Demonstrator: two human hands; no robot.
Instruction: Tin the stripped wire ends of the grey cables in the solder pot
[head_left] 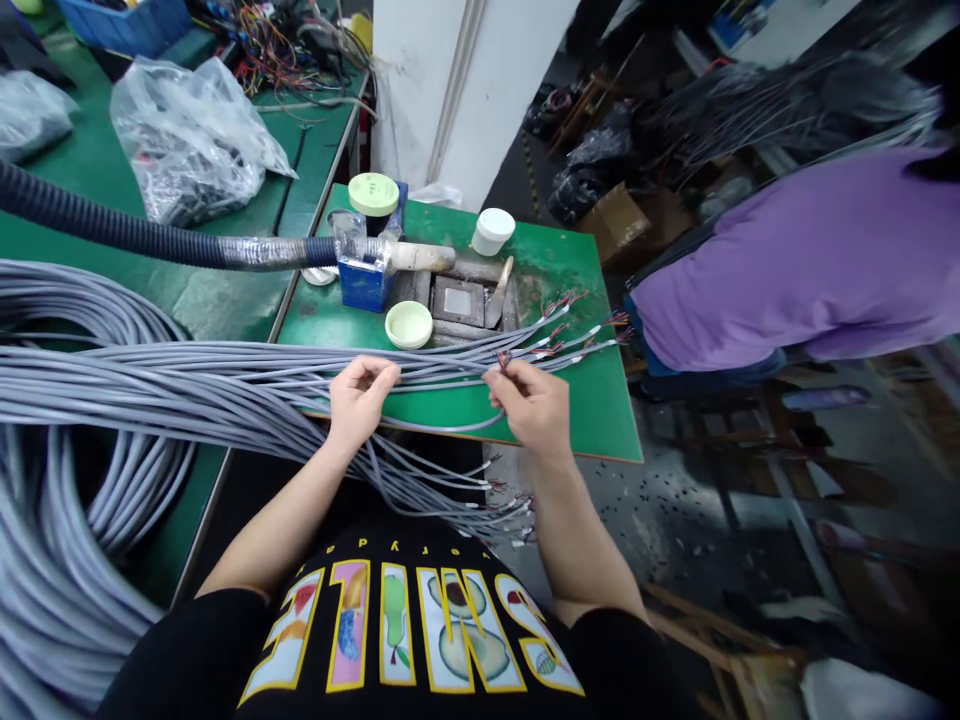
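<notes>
Two hands: both were at the gray cables [225, 375], over the near edge of the small green tabletop [592, 400].
Left hand [364, 395]: fingers curled shut, pinching strands of the bundle, toward the near-left corner.
Right hand [529, 400]: thumb and fingers closed on a single cable just behind its tip, about the middle of the near edge.
Cable look: many thin, gray-jacketed cables ran in a flat sheaf from the left across the tabletop, side by side and slightly fanned.
Stripped ends [577, 325]: short red and dark inner wires showed past the cut jackets, spread toward the right edge.
Hanging ends [510, 505]: a second group drooped off the near edge, below the hands, with the same reddish tips.
Coils [67, 520]: heavy loops of the same gray cable were piled at the left, over the near edge of the long green bench [90, 165].
Tabletop centre: a metal block [459, 300] sat with a pale green lid [409, 324] just beside it and a blue box [364, 282] to its left.
Far edge: a green-capped jar [373, 193] and a white jar [493, 230].
Hose [112, 225]: black and ribbed, it reached from the left to the blue box.
Bench: a clear plastic bag [191, 140] and tangled coloured wires [277, 45].
Room: a white pillar [465, 90] stood behind the tabletop; a person in a purple top [810, 260] bent over beside the right edge; the floor [675, 520] was dark and littered.
</notes>
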